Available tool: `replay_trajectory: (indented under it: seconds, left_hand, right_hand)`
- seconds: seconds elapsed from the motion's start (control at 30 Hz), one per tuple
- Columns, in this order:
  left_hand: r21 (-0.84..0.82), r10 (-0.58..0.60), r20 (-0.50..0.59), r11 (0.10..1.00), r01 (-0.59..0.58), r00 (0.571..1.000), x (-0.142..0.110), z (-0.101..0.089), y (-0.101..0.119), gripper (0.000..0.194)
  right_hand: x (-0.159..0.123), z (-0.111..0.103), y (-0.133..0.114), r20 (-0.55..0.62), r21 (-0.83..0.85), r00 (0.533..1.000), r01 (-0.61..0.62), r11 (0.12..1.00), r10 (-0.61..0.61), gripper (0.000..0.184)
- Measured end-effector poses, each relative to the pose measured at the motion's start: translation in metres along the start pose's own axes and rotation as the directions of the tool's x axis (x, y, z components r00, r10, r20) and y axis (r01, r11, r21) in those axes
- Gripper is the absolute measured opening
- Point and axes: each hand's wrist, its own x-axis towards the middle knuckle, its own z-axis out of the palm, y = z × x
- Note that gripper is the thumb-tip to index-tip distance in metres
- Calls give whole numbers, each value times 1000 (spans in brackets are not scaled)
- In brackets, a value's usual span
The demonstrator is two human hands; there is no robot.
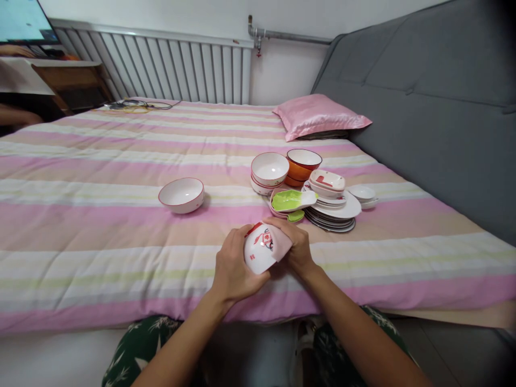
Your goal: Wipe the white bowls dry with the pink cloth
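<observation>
Two bare hands, close together at the lower centre of the frame, are clamped on a printed white bowl. The left hand grips it from the left, thumb along its lower edge; the right hand closes on it from the right, fingers at its upper edge. The bowl is tilted, its red and black print facing the viewer, and is held above the near edge of a striped bed. A pale pink piece shows beside the right hand; it may be a cloth or a side of the bowl itself, and the view does not settle which.

Beyond the hands, left of centre, a red-rimmed bowl stands upright and alone. Right of centre is a close group: stacked white bowls, orange bowls just behind them, a leaf-shaped green dish in front, and a pile of plates topped by rectangular dishes. Small white dishes lie just right of the pile.

Upper right: a pink pillow near the grey headboard. Upper left: cables on the bed's far side, and a radiator behind it.
</observation>
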Motion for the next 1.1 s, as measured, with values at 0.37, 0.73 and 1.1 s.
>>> replay_trajectory:
  seconds: [0.37, 0.73, 1.1]
  left_hand:
    - [-33, -18, -2, 999, 18, 1000, 1, -1, -1, 68]
    - [-48, -64, 6, 997, 64, 998, 2, -1, -2, 68]
    - [-63, -51, 5, 997, 51, 999, 2, -3, -4, 68]
  right_hand:
    - [-5, 8, 7, -9, 94, 978, -207, 974, 208, 37]
    - [-9, 17, 17, -23, 212, 943, -320, 923, 332, 32]
    - [-9, 23, 27, -17, 242, 950, -299, 923, 312, 28]
